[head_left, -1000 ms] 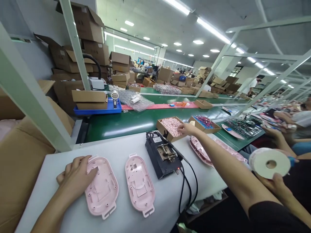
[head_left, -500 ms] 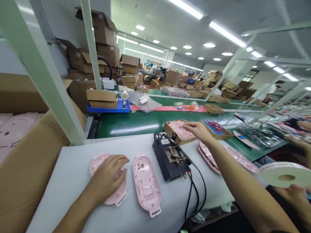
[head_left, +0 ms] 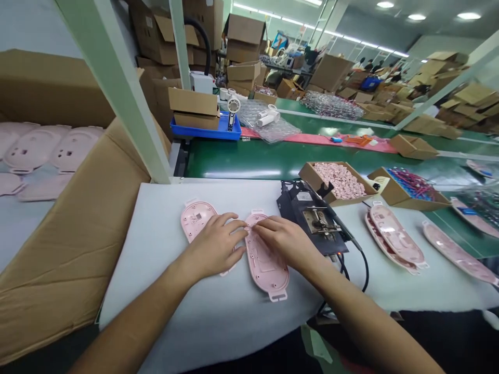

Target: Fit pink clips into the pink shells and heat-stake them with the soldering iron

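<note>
Oval pink plastic shell [head_left: 267, 270]: and here come both hands! The right hand [head_left: 286, 241] has swung back from the pink pieces, the left hand [head_left: 216, 246] has slid across; the shell lies open side up on the white-covered table [head_left: 156, 218], fingertips at its upper end.
Left hand: spread fairly wide, fingertips at the rim; a loose brace, I'd judge, so the shell could skid or twist under a push.
Right hand: fingers narrowed together; whether they pinch a piece, I can't tell. Anything small there could slip or sit crooked, its view blocked by the fingers.
Second pink plastic shell [head_left: 197, 215]: partly under the left hand; a dragging wrist could shove it.
Black box-shaped device with metal fitting [head_left: 300, 208]: close beside the right hand, so an elbow or knuckle might knock it.
</note>
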`<state>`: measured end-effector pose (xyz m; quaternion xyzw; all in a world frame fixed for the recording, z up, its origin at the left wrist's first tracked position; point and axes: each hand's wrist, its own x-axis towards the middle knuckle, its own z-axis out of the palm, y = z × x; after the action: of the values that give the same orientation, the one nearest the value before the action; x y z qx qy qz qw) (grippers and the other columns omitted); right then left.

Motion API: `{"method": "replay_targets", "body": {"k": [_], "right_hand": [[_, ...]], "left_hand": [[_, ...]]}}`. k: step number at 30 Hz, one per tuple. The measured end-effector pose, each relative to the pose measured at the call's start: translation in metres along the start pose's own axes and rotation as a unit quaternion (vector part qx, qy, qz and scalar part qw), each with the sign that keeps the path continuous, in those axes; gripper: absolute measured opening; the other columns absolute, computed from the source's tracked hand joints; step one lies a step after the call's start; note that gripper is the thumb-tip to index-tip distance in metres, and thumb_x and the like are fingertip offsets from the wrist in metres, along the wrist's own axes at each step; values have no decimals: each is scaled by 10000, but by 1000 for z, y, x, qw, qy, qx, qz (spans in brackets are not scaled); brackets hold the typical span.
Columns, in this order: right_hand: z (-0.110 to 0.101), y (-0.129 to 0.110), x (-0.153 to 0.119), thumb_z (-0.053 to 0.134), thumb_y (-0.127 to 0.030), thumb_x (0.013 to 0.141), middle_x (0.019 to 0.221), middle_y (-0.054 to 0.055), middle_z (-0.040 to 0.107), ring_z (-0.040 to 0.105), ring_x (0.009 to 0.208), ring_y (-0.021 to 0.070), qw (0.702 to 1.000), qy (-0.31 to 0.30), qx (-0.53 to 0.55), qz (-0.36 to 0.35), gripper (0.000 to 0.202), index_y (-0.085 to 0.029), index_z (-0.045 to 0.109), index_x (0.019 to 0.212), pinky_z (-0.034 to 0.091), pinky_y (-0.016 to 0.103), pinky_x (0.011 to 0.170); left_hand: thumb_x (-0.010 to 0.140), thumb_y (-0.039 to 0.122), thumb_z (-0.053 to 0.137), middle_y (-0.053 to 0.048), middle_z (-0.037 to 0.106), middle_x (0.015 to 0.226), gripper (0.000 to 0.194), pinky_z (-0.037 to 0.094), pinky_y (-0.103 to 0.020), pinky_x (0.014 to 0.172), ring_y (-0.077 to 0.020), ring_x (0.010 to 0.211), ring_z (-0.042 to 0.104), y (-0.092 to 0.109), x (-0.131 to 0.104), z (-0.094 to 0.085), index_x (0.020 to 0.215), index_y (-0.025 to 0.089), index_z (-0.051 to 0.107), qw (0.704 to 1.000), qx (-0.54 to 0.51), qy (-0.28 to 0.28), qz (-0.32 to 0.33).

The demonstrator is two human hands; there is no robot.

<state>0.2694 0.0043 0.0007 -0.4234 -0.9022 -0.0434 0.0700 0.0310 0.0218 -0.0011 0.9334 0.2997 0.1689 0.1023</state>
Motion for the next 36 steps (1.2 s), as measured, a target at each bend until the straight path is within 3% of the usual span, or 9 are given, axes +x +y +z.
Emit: {"method": "replay_targets", "body": {"k": [10,16,22,28,36], "right_hand": [[-3,-8,1,644,-65,919,944,83,668,598,856,228,998,-44,-32,30,93,-150,672,945,502,356,772],[-18,5,2,541,-153,1004,1045,93,673,612,897,211,998,-23,-24,49,178,-170,692,1098,504,345,809],[-26,22,19,533,-159,1006,1276,125,618,596,1003,240,998,-41,-25,41,278,-163,626,1269,495,364,871],[-15,30,32,555,-204,1002,1149,95,668,593,986,247,995,-88,-28,39,164,-183,671,1116,440,319,756],[-23,37,42,585,-210,974,1174,96,666,601,1042,254,987,-150,-7,54,204,-195,679,1155,450,313,778]], "left_hand": [[980,283,595,-50,647,1353,275,433,-531,1068,-322,1330,462,0,-2,1,1236,206,656,1000,-11,-5,-10],[983,321,603,-78,619,1381,267,450,-515,1042,-311,1313,473,3,6,2,1223,222,664,1000,-18,-13,-5],[977,403,589,-108,563,1404,316,375,-558,1075,-363,1308,454,11,26,6,1217,222,686,995,86,-47,11],[1010,390,492,-107,551,1394,352,354,-563,1050,-369,1279,449,12,27,11,1286,253,661,994,94,-62,-5],[1037,406,428,-85,536,1426,395,356,-569,1031,-361,1249,437,12,26,15,1355,275,623,991,106,-82,-16]]}}
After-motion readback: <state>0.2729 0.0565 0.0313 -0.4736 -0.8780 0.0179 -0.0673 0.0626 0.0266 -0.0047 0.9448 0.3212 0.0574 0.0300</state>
